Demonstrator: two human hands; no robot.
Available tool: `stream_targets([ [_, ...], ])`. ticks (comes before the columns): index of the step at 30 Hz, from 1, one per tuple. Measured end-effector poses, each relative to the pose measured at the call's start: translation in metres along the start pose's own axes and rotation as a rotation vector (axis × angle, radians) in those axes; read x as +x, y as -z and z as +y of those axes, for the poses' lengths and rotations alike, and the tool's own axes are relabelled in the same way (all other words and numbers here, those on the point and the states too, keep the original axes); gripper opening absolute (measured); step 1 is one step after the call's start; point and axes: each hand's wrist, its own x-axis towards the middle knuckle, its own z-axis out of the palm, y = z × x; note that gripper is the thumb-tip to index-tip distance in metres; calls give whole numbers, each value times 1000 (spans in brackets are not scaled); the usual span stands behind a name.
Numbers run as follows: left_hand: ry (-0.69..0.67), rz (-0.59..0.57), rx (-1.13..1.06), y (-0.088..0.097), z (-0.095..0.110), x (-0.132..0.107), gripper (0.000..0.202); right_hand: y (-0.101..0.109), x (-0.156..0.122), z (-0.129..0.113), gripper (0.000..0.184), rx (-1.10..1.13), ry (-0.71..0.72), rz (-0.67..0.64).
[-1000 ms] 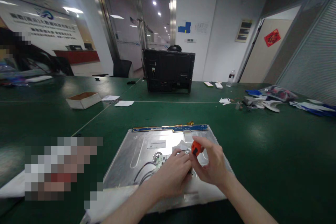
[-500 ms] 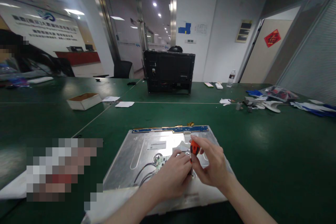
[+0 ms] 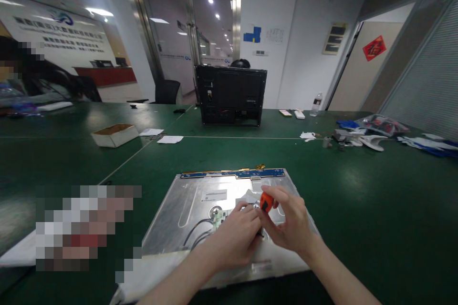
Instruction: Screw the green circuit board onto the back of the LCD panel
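A silver metal-backed display panel (image 3: 166,224) lies on the green table in front of me. Along its far edge runs a blue circuit strip (image 3: 229,175). My right hand (image 3: 292,223) grips the orange and black handle of a screwdriver (image 3: 266,202) between thumb and fingers, over the panel's middle. Beside it, my left hand (image 3: 236,236) is closed with curled fingers low on the panel; what it holds is hidden. A small green circuit board (image 3: 219,218) with dark wires (image 3: 195,233) shows partly from under my left hand.
A black monitor housing (image 3: 232,95) stands upright across the table. An open cardboard box (image 3: 116,137) and papers (image 3: 170,139) lie to the left. A bottle (image 3: 316,104), gloves and a plastic bag (image 3: 382,124) are at the right. A person sits at far left.
The screwdriver handle has turned and tilted slightly in my right hand. My left hand stays in nearly the same place. The view has shifted a little.
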Motion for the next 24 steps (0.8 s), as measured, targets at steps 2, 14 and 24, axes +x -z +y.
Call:
stream_targets([
  [2,-5,2,-6,2,1,-1,12,1,1,-1,40,-2,1,1],
  [14,-11,1,-29,5,1,-1,10,0,0,0,40,-2,5,-1],
  [24,-17,-22,-11,8,3,0,10,3,0,0,46,27,-10,-49],
])
